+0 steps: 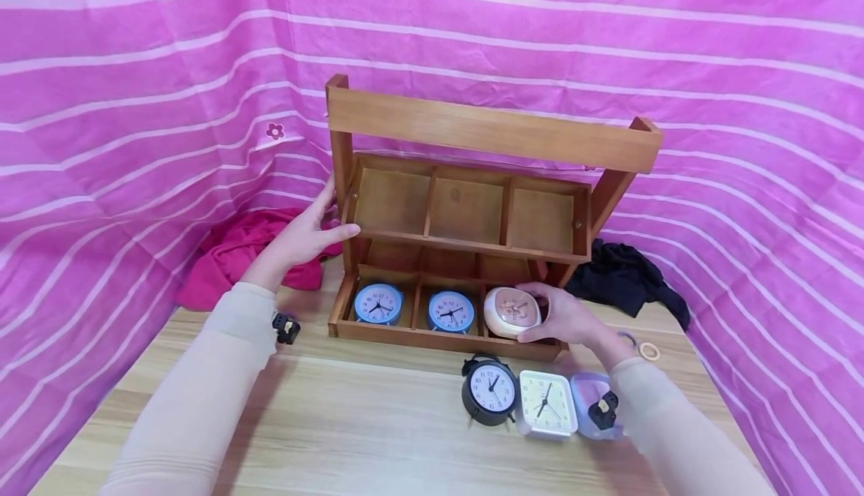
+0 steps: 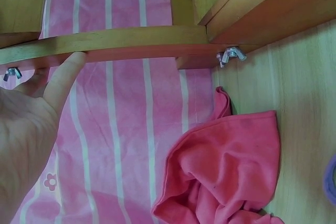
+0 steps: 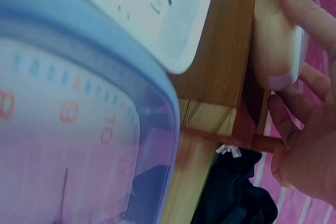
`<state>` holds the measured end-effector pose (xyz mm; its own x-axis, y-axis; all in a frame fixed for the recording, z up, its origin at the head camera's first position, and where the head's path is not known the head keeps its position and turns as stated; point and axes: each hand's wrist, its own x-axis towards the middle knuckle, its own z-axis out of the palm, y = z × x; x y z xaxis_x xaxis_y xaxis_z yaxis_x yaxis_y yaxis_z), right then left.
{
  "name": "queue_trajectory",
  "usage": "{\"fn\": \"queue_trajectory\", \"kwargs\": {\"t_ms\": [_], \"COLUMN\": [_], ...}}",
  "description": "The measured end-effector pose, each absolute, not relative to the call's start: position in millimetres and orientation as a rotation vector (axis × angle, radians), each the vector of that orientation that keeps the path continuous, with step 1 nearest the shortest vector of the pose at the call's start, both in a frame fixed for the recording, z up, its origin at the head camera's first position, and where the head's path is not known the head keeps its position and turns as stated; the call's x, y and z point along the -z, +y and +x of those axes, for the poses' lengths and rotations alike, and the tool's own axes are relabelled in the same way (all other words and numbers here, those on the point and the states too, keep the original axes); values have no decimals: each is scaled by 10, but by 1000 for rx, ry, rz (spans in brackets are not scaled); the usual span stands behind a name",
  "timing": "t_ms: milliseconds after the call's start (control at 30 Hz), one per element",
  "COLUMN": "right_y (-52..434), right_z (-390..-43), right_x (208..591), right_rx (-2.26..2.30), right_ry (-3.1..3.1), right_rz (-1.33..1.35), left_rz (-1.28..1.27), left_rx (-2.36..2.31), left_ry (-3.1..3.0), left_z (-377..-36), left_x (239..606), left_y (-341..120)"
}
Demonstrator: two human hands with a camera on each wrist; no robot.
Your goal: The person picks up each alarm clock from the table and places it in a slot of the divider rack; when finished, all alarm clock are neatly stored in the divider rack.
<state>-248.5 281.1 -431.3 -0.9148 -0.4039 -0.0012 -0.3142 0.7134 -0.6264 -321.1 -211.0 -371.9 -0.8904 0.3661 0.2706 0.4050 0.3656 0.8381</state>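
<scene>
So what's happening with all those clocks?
A person is putting clocks into a wooden rack on a table. The right hand holds a cream clock in the rack's bottom right slot, next to two blue clocks already in the other bottom slots. The left hand steadies the rack's side. A black clock and a white square clock wait on the table.

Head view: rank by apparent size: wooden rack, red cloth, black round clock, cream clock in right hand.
1. wooden rack
2. red cloth
3. black round clock and cream clock: look alike; the black one is nearer the camera, so unranked.
</scene>
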Motion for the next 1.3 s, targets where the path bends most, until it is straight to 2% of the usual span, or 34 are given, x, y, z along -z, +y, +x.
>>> {"fn": "queue_trajectory", "kwargs": {"t_ms": [467,733,1300], "right_y": [2831,2715,2683], "right_z": [-2573,-2541,-2487], "right_x": [4406,4392,4308], "right_rx": [678,380,361], "right_ry": [2916,2994,3016], "right_rz": [-556,-365,-395], "left_rz": [-718,-733,-720], "left_rx": [1589,1601,1596], "left_ry": [-2577,-2557,-2570], "left_z": [-3231,-3231,-3216], "left_x": [3729,3731,3721], "left_y": [-2116,-2111,-2116]}}
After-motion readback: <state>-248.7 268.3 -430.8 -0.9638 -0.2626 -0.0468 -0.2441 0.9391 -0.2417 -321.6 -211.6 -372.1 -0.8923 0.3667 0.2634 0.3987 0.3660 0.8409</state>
